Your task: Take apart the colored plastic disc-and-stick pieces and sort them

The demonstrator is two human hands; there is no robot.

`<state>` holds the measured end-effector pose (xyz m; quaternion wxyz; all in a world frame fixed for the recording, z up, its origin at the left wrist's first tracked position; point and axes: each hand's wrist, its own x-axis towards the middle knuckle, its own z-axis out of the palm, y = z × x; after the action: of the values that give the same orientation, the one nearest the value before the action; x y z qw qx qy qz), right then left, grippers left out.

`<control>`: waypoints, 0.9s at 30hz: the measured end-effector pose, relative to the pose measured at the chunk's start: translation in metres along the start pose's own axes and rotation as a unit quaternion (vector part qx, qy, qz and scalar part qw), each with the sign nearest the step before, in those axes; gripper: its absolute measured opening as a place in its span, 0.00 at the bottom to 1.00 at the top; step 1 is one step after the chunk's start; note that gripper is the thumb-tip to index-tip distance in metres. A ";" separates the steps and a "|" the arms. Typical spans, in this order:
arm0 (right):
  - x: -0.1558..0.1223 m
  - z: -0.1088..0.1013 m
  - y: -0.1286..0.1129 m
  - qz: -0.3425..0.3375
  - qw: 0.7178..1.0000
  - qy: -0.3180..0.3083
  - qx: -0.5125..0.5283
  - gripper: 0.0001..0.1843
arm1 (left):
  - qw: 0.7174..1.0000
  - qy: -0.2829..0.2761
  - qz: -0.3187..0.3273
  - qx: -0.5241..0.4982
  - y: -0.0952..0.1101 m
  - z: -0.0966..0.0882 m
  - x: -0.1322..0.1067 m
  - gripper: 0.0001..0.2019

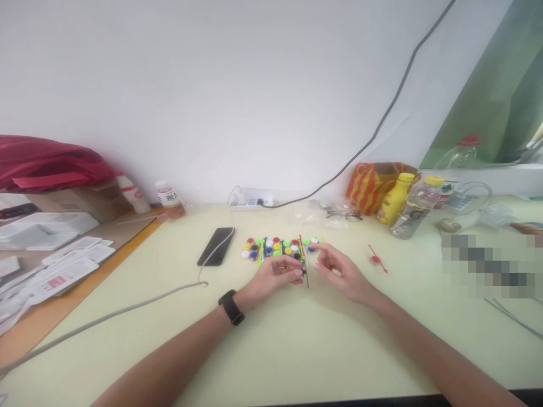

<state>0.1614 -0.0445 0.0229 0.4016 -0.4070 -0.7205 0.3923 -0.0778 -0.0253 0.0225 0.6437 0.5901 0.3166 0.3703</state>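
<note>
My left hand (275, 277), with a black watch on its wrist, is closed in a pinch on a thin black stick (307, 278) that points down toward the table. Just right of it hovers my right hand (343, 277); its index finger is stretched out, the thumb stands apart, and I see nothing in it. Behind both hands lie rows of small coloured discs (254, 247) in red, yellow, green, blue, white and black, with thin coloured sticks among them. My fingers hide part of these rows. A red stick with a round disc (375, 259) lies alone to the right.
Left of the discs lies a black phone (216, 246) with a white cable across it. A power strip (250, 200) sits against the wall. Glasses (344, 215), a yellow bottle (394, 200), a clear bottle (416, 212) and a striped bag (365, 183) stand back right. White boxes (63, 226) are at left.
</note>
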 end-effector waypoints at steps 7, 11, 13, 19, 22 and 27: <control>-0.003 0.000 -0.005 0.061 0.994 -0.069 0.054 0.21 | 1.000 0.014 0.008 -0.015 0.001 0.000 0.001 0.19; -0.002 -0.011 -0.006 0.079 0.972 -0.189 0.117 0.36 | 0.999 0.033 0.008 -0.017 -0.001 -0.001 0.002 0.18; -0.001 -0.012 -0.007 0.083 0.973 -0.150 0.154 0.33 | 0.999 0.031 0.006 -0.018 -0.001 -0.001 0.002 0.18; 0.003 -0.003 -0.010 0.080 0.972 -0.085 0.204 0.20 | 1.000 0.020 0.000 -0.015 -0.001 0.000 0.001 0.18; 0.003 0.000 -0.007 0.081 0.972 -0.086 0.202 0.20 | 1.000 0.011 -0.006 -0.010 -0.002 0.000 0.001 0.18; 0.004 0.003 -0.001 0.080 0.976 -0.083 0.183 0.20 | 1.000 0.003 -0.018 -0.005 -0.003 -0.001 0.001 0.18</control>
<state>0.1576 -0.0423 0.0237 0.3751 -0.3491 -0.6325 0.5809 -0.0776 -0.0244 0.0199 0.6525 0.5794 0.3277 0.3622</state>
